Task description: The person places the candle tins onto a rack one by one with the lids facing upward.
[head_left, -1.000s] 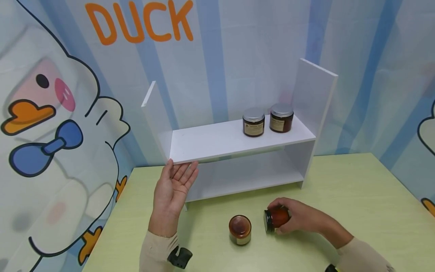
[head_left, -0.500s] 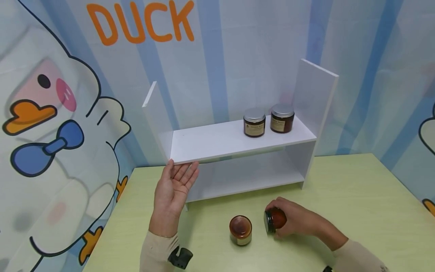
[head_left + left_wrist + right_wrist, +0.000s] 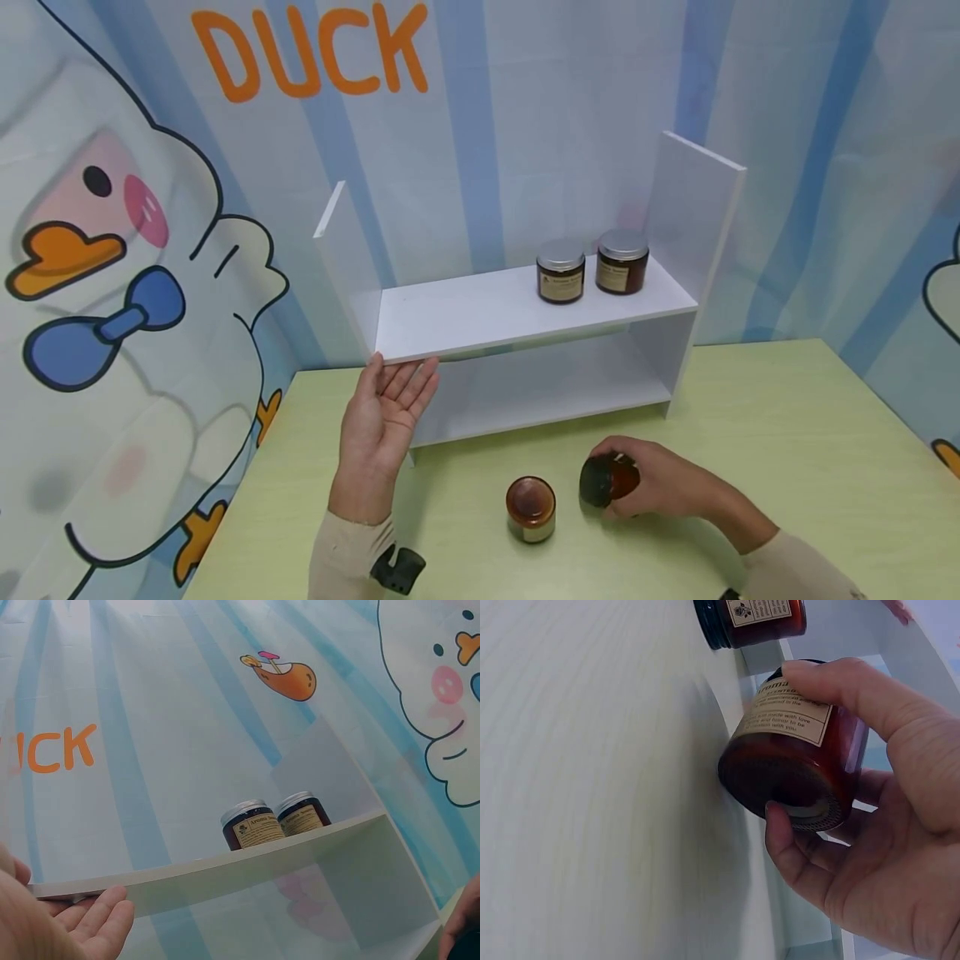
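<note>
My right hand (image 3: pixel 656 479) grips an amber glass candle jar (image 3: pixel 625 479) just above the table, its dark lid turned left and upward. In the right wrist view the tilted jar (image 3: pixel 795 761) shows its base and a paper label, with fingers and thumb round its side. Left of it, another amber candle jar (image 3: pixel 530 504) stands lid down on the table. At the left end of the white shelf (image 3: pixel 465 312), my left hand (image 3: pixel 382 425) holds the upper board's front edge, palm up, thumb at the edge and fingers underneath; some fingertips are hidden by the board.
Two amber jars with silver lids, a left one (image 3: pixel 560 273) and a right one (image 3: pixel 622 262), stand on the right part of the upper board. The shelf's lower board (image 3: pixel 540 387) is behind my hands. A printed duck curtain (image 3: pixel 517 125) hangs behind the pale green table (image 3: pixel 787 467).
My right hand has turned the jar, so its dark lid now faces more upward toward the head camera. My left hand, the shelf and the other jars keep their places.
</note>
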The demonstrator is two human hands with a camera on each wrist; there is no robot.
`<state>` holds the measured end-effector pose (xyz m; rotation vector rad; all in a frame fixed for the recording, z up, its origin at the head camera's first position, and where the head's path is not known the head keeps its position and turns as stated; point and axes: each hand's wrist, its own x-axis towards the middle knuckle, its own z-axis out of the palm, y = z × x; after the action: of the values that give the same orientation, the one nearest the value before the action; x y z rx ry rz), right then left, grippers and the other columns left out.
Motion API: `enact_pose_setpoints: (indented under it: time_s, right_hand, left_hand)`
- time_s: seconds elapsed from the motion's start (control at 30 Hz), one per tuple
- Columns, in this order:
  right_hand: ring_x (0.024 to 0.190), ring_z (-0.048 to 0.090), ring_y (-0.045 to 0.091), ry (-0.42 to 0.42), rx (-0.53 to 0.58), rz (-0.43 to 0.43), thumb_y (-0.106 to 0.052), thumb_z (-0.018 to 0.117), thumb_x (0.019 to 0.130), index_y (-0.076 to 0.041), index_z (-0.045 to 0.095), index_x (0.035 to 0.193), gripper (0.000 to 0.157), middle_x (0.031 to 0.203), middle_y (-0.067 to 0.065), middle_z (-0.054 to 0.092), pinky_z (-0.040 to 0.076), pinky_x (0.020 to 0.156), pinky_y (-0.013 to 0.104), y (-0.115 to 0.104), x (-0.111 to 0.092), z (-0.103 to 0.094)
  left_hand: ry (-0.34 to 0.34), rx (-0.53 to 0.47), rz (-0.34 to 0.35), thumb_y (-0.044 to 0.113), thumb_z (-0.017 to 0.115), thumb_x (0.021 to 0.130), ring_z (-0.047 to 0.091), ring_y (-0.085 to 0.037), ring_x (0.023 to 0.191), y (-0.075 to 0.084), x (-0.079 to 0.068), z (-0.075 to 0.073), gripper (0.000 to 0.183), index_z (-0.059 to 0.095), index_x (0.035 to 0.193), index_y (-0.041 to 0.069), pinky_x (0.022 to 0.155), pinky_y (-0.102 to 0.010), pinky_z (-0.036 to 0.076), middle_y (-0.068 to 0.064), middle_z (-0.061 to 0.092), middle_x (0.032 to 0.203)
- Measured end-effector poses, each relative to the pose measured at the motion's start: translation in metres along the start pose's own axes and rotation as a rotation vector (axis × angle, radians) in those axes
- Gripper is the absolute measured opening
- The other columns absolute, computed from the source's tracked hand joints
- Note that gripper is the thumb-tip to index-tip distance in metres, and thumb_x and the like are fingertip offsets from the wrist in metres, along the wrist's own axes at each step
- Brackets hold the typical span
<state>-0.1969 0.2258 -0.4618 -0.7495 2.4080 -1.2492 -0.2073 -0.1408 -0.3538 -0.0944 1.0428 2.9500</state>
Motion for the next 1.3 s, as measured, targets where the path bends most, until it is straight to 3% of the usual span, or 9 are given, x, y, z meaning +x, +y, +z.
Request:
enact_pose_setpoints:
  time_s: [0.23,0.53,0.73,1.07,1.3]
  right_hand:
    - [0.109,0.058,0.023,0.008,0.068,-0.032,-0.024,0.087,0.082,-0.014,0.06,0.129,0.055,0.121,0.008,0.062,0.049,0.088,0.028,0.002,-0.003,-0.005]
    - [0.109,0.06,0.022,-0.027,0.19,-0.021,-0.015,0.082,0.087,-0.006,0.054,0.139,0.06,0.129,0.014,0.059,0.055,0.085,0.03,0.011,-0.005,-0.009]
    - [0.11,0.06,0.021,-0.03,0.215,-0.04,-0.013,0.079,0.089,-0.003,0.052,0.14,0.058,0.131,0.017,0.058,0.055,0.086,0.03,0.014,-0.004,-0.008]
    - [0.115,0.055,0.031,0.003,0.25,0.009,-0.016,0.078,0.091,-0.004,0.054,0.139,0.055,0.129,0.017,0.059,0.051,0.09,0.034,0.014,-0.006,-0.007]
    - [0.114,0.057,0.03,0.01,0.265,0.027,-0.018,0.075,0.094,-0.004,0.053,0.14,0.053,0.129,0.017,0.058,0.05,0.09,0.034,0.016,-0.007,-0.006]
  left_hand:
    - [0.004,0.003,-0.003,0.035,0.044,0.11,0.069,-0.027,0.115,0.0,0.0,0.0,0.045,0.043,0.143,0.004,0.103,-0.039,0.055,-0.011,0.069,0.117]
    - [-0.002,0.007,0.002,0.035,0.045,0.11,0.069,-0.027,0.115,0.0,0.0,0.0,0.047,0.042,0.144,0.004,0.104,-0.039,0.054,-0.011,0.068,0.118]
    - [-0.004,-0.009,-0.01,0.034,0.044,0.11,0.069,-0.027,0.116,0.0,-0.001,-0.001,0.045,0.041,0.144,0.004,0.106,-0.039,0.053,-0.011,0.066,0.12]
    - [0.004,-0.008,-0.004,0.034,0.045,0.11,0.069,-0.028,0.116,0.0,0.0,0.0,0.045,0.041,0.143,0.004,0.104,-0.039,0.054,-0.012,0.066,0.119]
    - [0.008,-0.012,-0.006,0.034,0.046,0.11,0.069,-0.028,0.115,0.0,-0.001,0.001,0.046,0.041,0.144,0.004,0.104,-0.039,0.054,-0.012,0.067,0.119]
